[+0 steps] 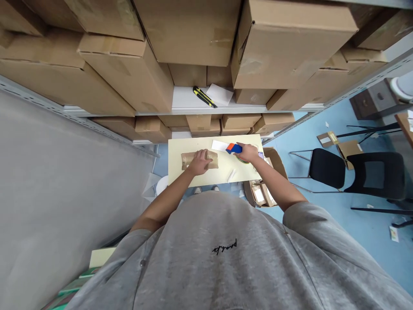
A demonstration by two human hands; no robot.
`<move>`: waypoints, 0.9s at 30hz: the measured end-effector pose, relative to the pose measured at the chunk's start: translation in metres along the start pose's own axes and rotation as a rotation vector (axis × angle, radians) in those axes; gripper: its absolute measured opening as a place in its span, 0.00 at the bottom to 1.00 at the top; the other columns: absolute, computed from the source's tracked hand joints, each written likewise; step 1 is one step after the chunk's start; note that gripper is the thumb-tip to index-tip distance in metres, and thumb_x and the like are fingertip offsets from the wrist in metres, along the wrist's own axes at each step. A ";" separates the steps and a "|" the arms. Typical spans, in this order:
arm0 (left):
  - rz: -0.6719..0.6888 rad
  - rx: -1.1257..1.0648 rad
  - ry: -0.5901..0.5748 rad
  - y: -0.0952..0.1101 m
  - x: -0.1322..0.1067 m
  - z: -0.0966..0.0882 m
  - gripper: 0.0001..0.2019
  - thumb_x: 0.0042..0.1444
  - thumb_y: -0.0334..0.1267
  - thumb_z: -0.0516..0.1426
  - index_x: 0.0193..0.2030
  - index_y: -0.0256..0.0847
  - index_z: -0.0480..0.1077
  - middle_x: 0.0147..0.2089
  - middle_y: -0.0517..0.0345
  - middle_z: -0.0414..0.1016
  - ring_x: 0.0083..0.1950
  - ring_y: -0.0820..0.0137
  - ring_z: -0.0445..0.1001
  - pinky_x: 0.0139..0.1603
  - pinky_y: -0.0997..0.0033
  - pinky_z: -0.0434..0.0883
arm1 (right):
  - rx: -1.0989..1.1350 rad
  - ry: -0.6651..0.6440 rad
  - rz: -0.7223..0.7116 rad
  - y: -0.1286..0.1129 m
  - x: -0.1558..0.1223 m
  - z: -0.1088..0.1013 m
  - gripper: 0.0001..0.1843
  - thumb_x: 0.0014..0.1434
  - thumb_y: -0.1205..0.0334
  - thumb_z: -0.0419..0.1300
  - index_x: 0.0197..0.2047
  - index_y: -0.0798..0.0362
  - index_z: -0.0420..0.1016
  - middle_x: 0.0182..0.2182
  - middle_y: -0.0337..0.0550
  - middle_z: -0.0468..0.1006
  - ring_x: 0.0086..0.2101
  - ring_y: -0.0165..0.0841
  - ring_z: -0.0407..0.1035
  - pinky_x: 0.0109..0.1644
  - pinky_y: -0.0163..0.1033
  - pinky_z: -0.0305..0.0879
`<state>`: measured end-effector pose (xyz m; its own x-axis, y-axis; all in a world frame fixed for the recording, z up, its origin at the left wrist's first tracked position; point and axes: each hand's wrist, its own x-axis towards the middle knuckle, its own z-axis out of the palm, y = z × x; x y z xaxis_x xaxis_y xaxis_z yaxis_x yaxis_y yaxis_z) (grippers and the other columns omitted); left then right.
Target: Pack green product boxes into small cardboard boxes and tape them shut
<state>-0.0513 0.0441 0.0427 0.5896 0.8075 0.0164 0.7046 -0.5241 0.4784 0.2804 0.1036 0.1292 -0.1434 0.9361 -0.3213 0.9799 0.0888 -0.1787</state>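
On the pale yellow table (222, 175), a small brown parcel (188, 160) with shiny tape lies flat. My left hand (200, 162) presses down across the parcel's middle, its fingers bent over the far edge and the thumb to the right. My right hand (248, 153) is wrapped round the handle of a blue and orange tape dispenser (234, 148), just right of the parcel. A white paper strip (219, 145) lies behind the dispenser's left end. Closer to the front edge is a thin white stick-like item (231, 175). The roll beneath my right hand is mostly hidden.
Cardboard boxes (200, 34) fill the shelves above and behind the table. A black and yellow utility knife (204, 97) lies on the shelf beside white paper (220, 94). An open carton (258, 193) holding packages stands right of the table. Farther right are black chairs (328, 168).
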 end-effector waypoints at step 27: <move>-0.555 -1.103 0.361 0.048 -0.006 -0.058 0.20 0.53 0.56 0.67 0.31 0.40 0.72 0.29 0.56 0.75 0.29 0.70 0.73 0.24 0.72 0.71 | 0.518 0.053 -0.400 -0.058 -0.037 0.002 0.38 0.50 0.35 0.72 0.58 0.48 0.77 0.48 0.43 0.84 0.45 0.45 0.78 0.49 0.42 0.70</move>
<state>-0.0443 0.0301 0.1164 0.0626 0.9623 -0.2646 0.0200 0.2639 0.9643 0.2285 0.0633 0.1499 -0.4631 0.8814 -0.0934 0.6568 0.2706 -0.7039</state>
